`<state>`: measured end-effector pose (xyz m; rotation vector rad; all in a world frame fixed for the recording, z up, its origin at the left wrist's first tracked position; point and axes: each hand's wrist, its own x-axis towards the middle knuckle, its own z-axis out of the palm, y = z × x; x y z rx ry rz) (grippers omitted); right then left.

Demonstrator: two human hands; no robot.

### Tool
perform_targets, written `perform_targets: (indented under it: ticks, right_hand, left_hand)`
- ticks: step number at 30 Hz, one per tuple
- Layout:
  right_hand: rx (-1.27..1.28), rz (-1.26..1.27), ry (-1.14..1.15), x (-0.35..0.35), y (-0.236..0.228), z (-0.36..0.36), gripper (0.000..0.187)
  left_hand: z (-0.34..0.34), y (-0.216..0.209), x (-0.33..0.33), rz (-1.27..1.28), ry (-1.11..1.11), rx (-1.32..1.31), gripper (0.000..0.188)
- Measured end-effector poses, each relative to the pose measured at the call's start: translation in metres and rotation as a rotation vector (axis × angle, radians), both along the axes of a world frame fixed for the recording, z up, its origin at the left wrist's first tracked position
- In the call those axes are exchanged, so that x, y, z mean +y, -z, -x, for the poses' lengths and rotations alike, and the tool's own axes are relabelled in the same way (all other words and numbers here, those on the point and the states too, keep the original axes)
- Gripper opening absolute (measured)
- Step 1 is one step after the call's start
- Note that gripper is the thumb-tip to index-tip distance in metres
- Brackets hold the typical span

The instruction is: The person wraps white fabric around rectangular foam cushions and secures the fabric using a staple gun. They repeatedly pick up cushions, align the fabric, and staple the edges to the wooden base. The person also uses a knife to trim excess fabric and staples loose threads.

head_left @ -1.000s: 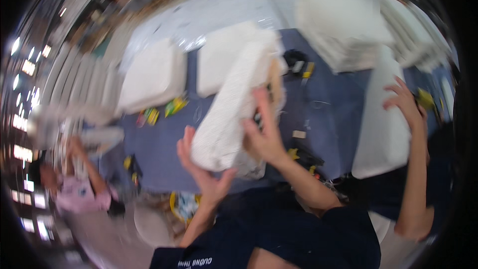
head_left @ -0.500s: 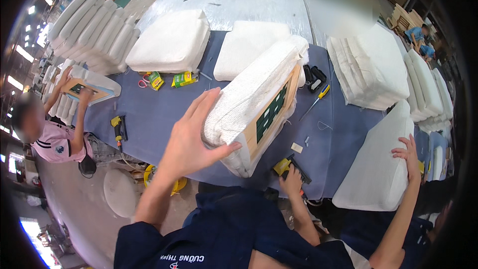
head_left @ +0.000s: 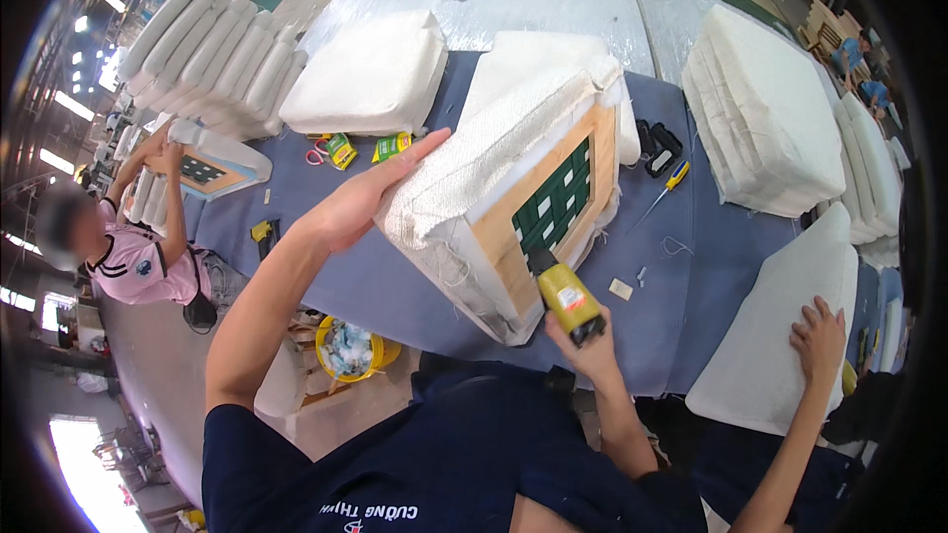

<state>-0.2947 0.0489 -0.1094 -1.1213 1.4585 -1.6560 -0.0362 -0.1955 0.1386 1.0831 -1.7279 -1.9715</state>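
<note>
On the blue desk (head_left: 375, 281) the cushion (head_left: 494, 178) now stands tipped on edge, wooden frame facing the worker; a second ago it lay flatter and both hands were on it. Since then the left hand (head_left: 360, 202) has spread flat and open against the padded top, while the right hand (head_left: 583, 345) has closed its grip round a yellow stapler (head_left: 565, 296), nose at the frame's lower edge. Right of that grip lies bare desk up to a neighbour's cushion (head_left: 780, 336); the desk edge runs just below.

Tilted white cushion (head_left: 494, 178), yellow stapler (head_left: 565, 294)
</note>
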Motion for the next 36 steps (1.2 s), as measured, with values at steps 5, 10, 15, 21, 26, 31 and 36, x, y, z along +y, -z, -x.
perform_targets:
  ticks: [5,10,15,21,26,31,36]
  right_hand:
    - [0.255,0.08,-0.32,-0.067,-0.082,-0.041,0.04]
    - [0.249,0.093,-0.355,-0.079,-0.088,-0.052,0.032]
    - [0.328,0.081,-0.342,-0.076,-0.076,-0.049,0.033]
    - [0.336,0.084,-0.264,-0.07,-0.086,-0.044,0.032]
    - [0.321,0.116,-0.377,-0.073,-0.149,-0.034,0.033]
    - [0.36,0.162,-0.318,-0.085,-0.135,-0.041,0.028]
    - [0.386,0.149,-0.347,-0.091,-0.126,-0.04,0.026]
  left_hand:
    - [-0.009,0.004,0.005,0.296,0.075,-0.16,0.063]
    - [-0.006,-0.017,0.026,0.63,0.18,-0.601,0.063]
    - [0.008,-0.02,0.052,0.758,0.085,-0.776,0.062]
    - [0.004,-0.007,0.064,0.953,0.021,-0.772,0.073]
    - [0.002,0.001,0.068,1.049,-0.024,-0.683,0.077]
    - [0.002,0.004,0.07,1.121,-0.026,-0.662,0.081]
    - [0.0,-0.006,0.07,1.021,0.039,-0.638,0.079]
